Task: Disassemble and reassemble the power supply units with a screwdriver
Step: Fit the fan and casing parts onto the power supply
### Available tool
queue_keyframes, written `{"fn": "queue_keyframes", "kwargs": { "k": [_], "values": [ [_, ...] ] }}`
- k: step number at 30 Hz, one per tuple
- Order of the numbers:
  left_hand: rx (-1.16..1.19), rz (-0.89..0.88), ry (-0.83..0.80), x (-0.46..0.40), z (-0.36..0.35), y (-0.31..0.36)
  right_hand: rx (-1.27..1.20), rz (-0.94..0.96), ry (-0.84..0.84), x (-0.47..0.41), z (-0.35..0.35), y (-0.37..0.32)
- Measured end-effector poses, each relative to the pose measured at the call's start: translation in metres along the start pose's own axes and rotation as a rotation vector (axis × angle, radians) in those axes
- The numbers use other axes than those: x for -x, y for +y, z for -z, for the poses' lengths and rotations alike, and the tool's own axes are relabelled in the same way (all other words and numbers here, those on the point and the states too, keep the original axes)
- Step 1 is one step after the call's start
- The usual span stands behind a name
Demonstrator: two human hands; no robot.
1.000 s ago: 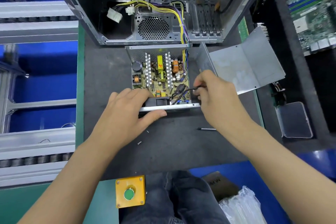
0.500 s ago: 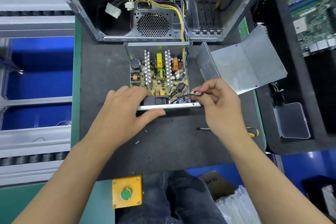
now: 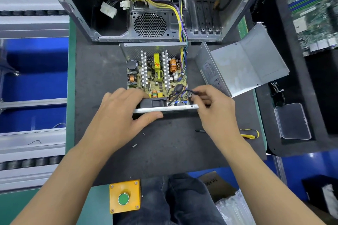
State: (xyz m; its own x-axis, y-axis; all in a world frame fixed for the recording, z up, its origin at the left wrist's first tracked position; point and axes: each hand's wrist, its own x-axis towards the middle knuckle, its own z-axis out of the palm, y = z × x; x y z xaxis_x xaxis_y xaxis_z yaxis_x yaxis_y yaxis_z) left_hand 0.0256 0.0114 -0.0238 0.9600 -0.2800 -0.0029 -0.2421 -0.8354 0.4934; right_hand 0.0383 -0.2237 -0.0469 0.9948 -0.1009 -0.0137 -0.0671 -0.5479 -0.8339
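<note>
- Centrally on a dark grey work mat (image 3: 109, 71), an opened power supply unit (image 3: 157, 76) sits with its circuit board exposed, showing two finned heatsinks, a yellow transformer and copper coils.
- At the unit's near edge, the person's left hand (image 3: 120, 117) grips the metal wall, fingers curled over the black fan and thumb pressed against the outer face of the panel.
- To the right, the right hand (image 3: 214, 109) pinches a thin black cable (image 3: 193, 92) between thumb and fingertips at the unit's near right corner; the cable runs back toward the board.
- Beside the unit, its removed metal cover (image 3: 243, 67) lies open on the mat's right side, a label visible on one inner flap.
- Near the right wrist, a screwdriver (image 3: 248, 133) with a yellow-and-black handle lies on the mat, untouched, its tip pointing left.
- Between the forearms, two small loose screws (image 3: 134, 145) rest on the mat.
- Behind the unit, an open computer case (image 3: 164, 5) lies on its side, and yellow and purple wires run from it into the power supply.
- Nearest the camera, a yellow box with a green push button (image 3: 124, 196) sits at the bench edge; a clear plastic tray (image 3: 292, 122) and a green motherboard (image 3: 314, 12) lie at far right.
</note>
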Motion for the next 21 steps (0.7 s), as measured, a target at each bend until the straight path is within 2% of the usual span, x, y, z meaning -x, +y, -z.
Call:
{"fn": "queue_keyframes", "kwargs": {
  "k": [8,21],
  "values": [
    [0.012,0.015,-0.012,0.001,0.000,0.000,-0.071,0.056,-0.094,-0.011,-0.002,0.007],
    [0.023,0.023,0.002,0.001,0.000,0.001,0.120,0.188,-0.273,-0.021,0.009,0.007]
  ]
}}
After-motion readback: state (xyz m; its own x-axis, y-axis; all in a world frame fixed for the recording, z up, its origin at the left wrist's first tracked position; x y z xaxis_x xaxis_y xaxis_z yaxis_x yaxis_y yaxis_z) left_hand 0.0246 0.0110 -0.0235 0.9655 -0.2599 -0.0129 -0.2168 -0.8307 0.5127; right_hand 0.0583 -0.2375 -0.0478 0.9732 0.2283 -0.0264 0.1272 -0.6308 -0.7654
